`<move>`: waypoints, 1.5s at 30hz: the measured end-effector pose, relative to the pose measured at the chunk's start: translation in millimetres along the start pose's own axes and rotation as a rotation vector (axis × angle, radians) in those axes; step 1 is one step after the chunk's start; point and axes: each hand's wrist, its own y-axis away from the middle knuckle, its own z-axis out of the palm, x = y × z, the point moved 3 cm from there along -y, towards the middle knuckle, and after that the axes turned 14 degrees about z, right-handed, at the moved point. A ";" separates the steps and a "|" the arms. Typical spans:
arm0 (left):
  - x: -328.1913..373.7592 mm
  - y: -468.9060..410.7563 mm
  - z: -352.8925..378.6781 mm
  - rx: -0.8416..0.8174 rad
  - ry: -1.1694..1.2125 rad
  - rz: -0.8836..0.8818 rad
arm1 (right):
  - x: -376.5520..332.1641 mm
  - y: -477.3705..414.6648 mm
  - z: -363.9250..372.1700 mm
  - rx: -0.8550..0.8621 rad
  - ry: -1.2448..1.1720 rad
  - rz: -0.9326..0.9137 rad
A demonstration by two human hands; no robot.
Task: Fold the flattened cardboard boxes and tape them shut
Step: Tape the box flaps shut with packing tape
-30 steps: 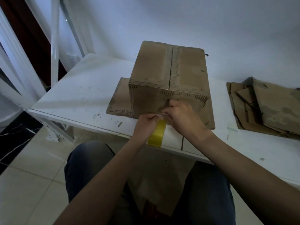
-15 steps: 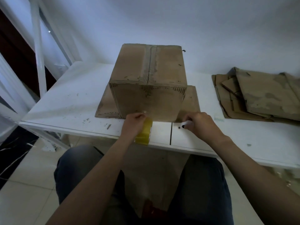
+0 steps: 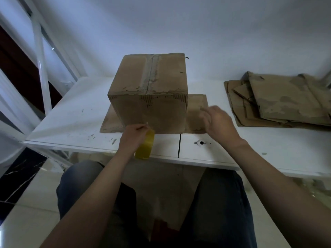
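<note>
One box (image 3: 150,90) standing folded on the tabletop (image 3: 268,149), on top of a flat sheet of cardboard (image 3: 196,113). Taped along the top seam already. Half a second back, right hand (image 3: 217,120) down at the tabletop edge with a small white thing pinched in it; now lifted and moved up beside the box's right side, blurry, fingers (image 3: 206,113) loosely spread and holding nothing, as far as can be told. Small dark thing (image 3: 201,143) left lying on the tabletop, maybe the cutter. Means the tape looks cut, so this box seems nearly done. Left hand (image 3: 132,138) low at the front of the box, fingers closed around the yellow tape roll (image 3: 145,147), touching the box's bottom edge. More flat boxes (image 3: 279,102) piled well apart on the right, waiting to be folded.
</note>
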 end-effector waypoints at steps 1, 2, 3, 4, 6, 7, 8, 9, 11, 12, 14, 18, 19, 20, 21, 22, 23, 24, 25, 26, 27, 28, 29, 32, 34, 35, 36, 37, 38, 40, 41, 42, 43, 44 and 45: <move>-0.5 0.2 -4.0 -0.005 0.000 0.003 | -14.5 -2.2 -8.3 0.098 -0.014 -0.071; -0.3 0.8 -8.4 -0.011 0.007 0.009 | -30.5 -4.8 -15.4 0.167 -0.008 -0.126; -0.1 1.1 -12.9 -0.016 0.015 0.010 | -47.1 -8.3 -20.7 0.209 0.009 -0.157; -0.3 1.0 -17.4 -0.022 0.026 0.008 | -64.7 -12.7 -24.6 0.232 0.033 -0.181; -1.8 -0.7 -25.9 -0.036 0.055 0.002 | -99.9 -23.5 -23.6 0.235 0.105 -0.267; -3.1 -2.1 -29.6 -0.047 0.067 -0.006 | -116.9 -29.7 -18.2 0.205 0.142 -0.314; -4.7 -3.7 -32.9 -0.054 0.074 -0.019 | -133.5 -34.9 -11.2 0.156 0.181 -0.353; -7.0 -5.6 -36.3 -0.056 0.075 -0.030 | -147.9 -40.3 -2.3 0.101 0.219 -0.379; -10.8 -10.4 -41.0 -0.060 0.083 -0.052 | -166.3 -49.6 18.5 0.037 0.312 -0.410; -11.7 -12.4 -42.8 -0.062 0.090 -0.060 | -169.7 -52.0 27.7 0.043 0.387 -0.430; -13.5 -17.2 -45.3 -0.062 0.124 -0.067 | -167.1 -54.7 42.0 0.115 0.532 -0.462; -19.7 -24.5 -46.6 -0.078 0.186 -0.084 | -157.3 -51.3 54.5 0.287 0.652 -0.473; -22.0 -26.4 -46.4 -0.089 0.199 -0.094 | -156.6 -49.0 56.6 0.299 0.663 -0.452; -23.9 -28.2 -46.2 -0.099 0.216 -0.102 | -155.7 -46.1 59.5 0.298 0.672 -0.429; -26.6 -30.3 -45.8 -0.107 0.233 -0.108 | -154.6 -43.2 63.6 0.308 0.674 -0.413; -28.8 -31.7 -45.4 -0.115 0.247 -0.117 | -153.0 -40.0 68.0 0.329 0.672 -0.404; -31.0 -32.5 -45.5 -0.120 0.254 -0.128 | -151.2 -36.9 72.2 0.351 0.666 -0.402; -32.5 -33.1 -45.9 -0.125 0.258 -0.139 | -149.6 -35.0 75.1 0.362 0.656 -0.405; -33.6 -33.5 -46.3 -0.129 0.263 -0.147 | -147.8 -34.7 77.5 0.360 0.648 -0.405; -34.7 -33.7 -47.0 -0.133 0.271 -0.148 | -146.3 -35.1 78.3 0.352 0.649 -0.405; -35.6 -33.9 -47.4 -0.136 0.282 -0.150 | -145.0 -35.7 77.9 0.343 0.656 -0.407; -36.6 -34.1 -48.0 -0.138 0.292 -0.153 | -144.8 -36.3 76.4 0.337 0.657 -0.412; -37.3 -34.4 -48.2 -0.137 0.304 -0.158 | -145.0 -36.7 75.2 0.338 0.639 -0.419; -38.6 -33.8 -48.8 -0.136 0.333 -0.166 | -150.1 -36.0 74.4 0.400 0.486 -0.399; -38.7 -31.2 -49.9 -0.139 0.350 -0.176 | -153.9 -35.6 79.8 0.415 0.462 -0.352; -38.7 -29.1 -50.9 -0.139 0.356 -0.180 | -154.4 -35.1 83.6 0.401 0.475 -0.331; -39.0 -27.4 -52.0 -0.141 0.361 -0.183 | -154.3 -34.6 86.1 0.375 0.491 -0.314; -39.2 -25.7 -53.5 -0.142 0.370 -0.187 | -153.0 -34.2 87.3 0.346 0.508 -0.300; -39.2 -23.7 -55.1 -0.142 0.384 -0.194 | -151.6 -33.9 86.9 0.321 0.522 -0.295; -37.9 -20.5 -58.5 -0.134 0.418 -0.212 | -150.3 -31.9 81.6 0.288 0.533 -0.310; -36.3 -18.9 -60.4 -0.132 0.442 -0.219 | -151.1 -30.7 78.0 0.276 0.524 -0.322; -34.7 -17.5 -61.5 -0.133 0.468 -0.224 | -152.1 -28.8 73.8 0.264 0.500 -0.334; -33.6 -16.6 -62.2 -0.137 0.485 -0.225 | -153.1 -25.6 69.4 0.252 0.461 -0.345; -32.0 -15.8 -62.6 -0.140 0.496 -0.224 | -154.5 -21.1 64.6 0.241 0.411 -0.354; -29.5 -14.4 -63.5 -0.137 0.509 -0.226 | -156.0 -15.2 59.1 0.235 0.354 -0.363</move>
